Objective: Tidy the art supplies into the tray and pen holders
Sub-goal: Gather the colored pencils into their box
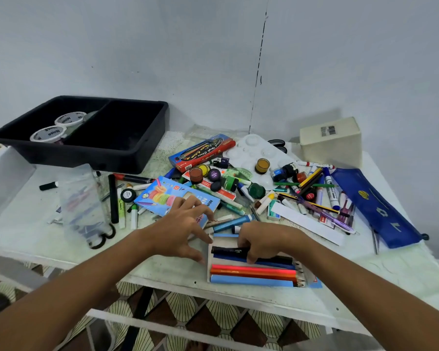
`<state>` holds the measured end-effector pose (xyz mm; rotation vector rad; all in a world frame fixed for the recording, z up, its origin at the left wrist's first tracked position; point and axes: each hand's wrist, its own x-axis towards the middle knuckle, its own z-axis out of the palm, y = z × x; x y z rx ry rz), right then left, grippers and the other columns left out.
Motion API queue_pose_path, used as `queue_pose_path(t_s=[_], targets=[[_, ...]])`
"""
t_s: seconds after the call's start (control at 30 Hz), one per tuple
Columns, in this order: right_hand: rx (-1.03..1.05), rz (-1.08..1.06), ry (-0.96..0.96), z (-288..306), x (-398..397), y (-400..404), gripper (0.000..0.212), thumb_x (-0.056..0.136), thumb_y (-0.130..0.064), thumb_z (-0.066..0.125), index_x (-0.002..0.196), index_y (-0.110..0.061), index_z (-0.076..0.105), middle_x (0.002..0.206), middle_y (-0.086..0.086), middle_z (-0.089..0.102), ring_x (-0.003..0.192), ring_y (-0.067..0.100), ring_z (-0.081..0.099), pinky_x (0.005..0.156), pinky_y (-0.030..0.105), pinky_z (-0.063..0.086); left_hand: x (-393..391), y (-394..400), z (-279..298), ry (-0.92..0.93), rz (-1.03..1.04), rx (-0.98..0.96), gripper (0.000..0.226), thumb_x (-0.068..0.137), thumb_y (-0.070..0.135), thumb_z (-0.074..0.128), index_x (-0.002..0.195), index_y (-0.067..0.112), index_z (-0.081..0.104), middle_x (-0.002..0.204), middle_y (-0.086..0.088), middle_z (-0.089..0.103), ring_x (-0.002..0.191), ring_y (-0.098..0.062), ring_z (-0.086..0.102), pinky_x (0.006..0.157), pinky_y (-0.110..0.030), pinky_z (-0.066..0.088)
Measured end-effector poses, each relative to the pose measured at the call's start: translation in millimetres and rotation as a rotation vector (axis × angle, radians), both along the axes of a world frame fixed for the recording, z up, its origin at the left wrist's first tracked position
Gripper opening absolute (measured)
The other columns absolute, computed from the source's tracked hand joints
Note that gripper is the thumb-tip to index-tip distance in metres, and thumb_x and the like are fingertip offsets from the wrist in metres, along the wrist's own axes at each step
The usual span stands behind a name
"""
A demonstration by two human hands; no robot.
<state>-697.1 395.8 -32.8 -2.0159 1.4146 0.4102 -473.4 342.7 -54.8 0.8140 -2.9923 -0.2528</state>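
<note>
- Two compartments divide the black tray [147, 138] at the table's [365, 279] far left; its left one holds two white-lidded tubs [60, 127].
- The open pencil box [251, 282] lies at the near edge, long axis left-right.
- Its pencils' [254, 271] tips point right.
- Left hand [180, 231]: fingers spread, touching the box's left end.
- Right hand [261, 241] pinches a black pencil [230, 250] above the box.

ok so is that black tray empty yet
No. The black tray holds two white-lidded tubs in its left compartment; the right one looks empty.
</note>
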Motion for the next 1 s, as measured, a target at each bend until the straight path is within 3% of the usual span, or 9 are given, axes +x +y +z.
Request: queue_pose_path(t_s=[0.13,0.4,0.73,0.9,1.0], targets=[[-0.095,-0.033,-0.001,-7.7,2.7,4.7,0.029,0.079,-0.012,0.076,0.107,-0.01,0.069,0.104,0.008,0.066,0.086,0.023,0.058,0.068,0.032,0.046,0.3,1.1,-0.3,-0.003,0.005,0.002,0.047,0.069,0.071,0.065,0.106,0.043,0.071,0.136,0.008,0.043,0.122,-0.015,0.024,0.084,-0.03,0.013],[-0.152,-0.1,-0.05,-9.3,-3.0,7.4,0.025,0.082,-0.014,0.073,0.106,-0.011,0.07,0.105,0.007,0.067,0.093,0.024,0.061,0.079,0.037,0.053,1.1,2.0,-1.8,0.002,0.018,0.026,0.048,0.069,0.071,0.066,0.108,0.043,0.07,0.138,0.01,0.041,0.123,-0.014,0.024,0.087,-0.032,0.016],[-0.313,-0.16,-0.063,-11.0,-6.6,11.3,0.023,0.084,-0.012,0.07,0.107,-0.014,0.069,0.104,0.004,0.069,0.099,0.02,0.061,0.081,0.034,0.052,1.9,5.6,-4.7,0.04,0.01,0.009,0.056,0.068,0.073,0.065,0.112,0.039,0.07,0.136,0.009,0.043,0.121,-0.013,0.025,0.087,-0.028,0.015],[-0.409,-0.148,0.01,-11.7,-4.5,16.3,0.019,0.087,-0.008,0.059,0.1,-0.019,0.068,0.105,0.003,0.066,0.102,0.022,0.058,0.081,0.038,0.052,-7.1,14.5,-5.7,0.185,-0.001,0.001,0.047,0.077,0.062,0.067,0.108,0.027,0.072,0.116,0.007,0.058,0.112,-0.013,0.038,0.09,-0.039,0.032],[-0.411,-0.119,0.016,-9.9,-4.3,17.1,0.021,0.087,-0.008,0.058,0.097,-0.021,0.071,0.102,0.001,0.067,0.1,0.021,0.059,0.079,0.038,0.053,-18.6,20.7,-6.4,0.152,-0.066,-0.026,0.048,0.08,0.061,0.064,0.109,0.023,0.072,0.106,0.008,0.064,0.106,-0.014,0.045,0.087,-0.04,0.035]])
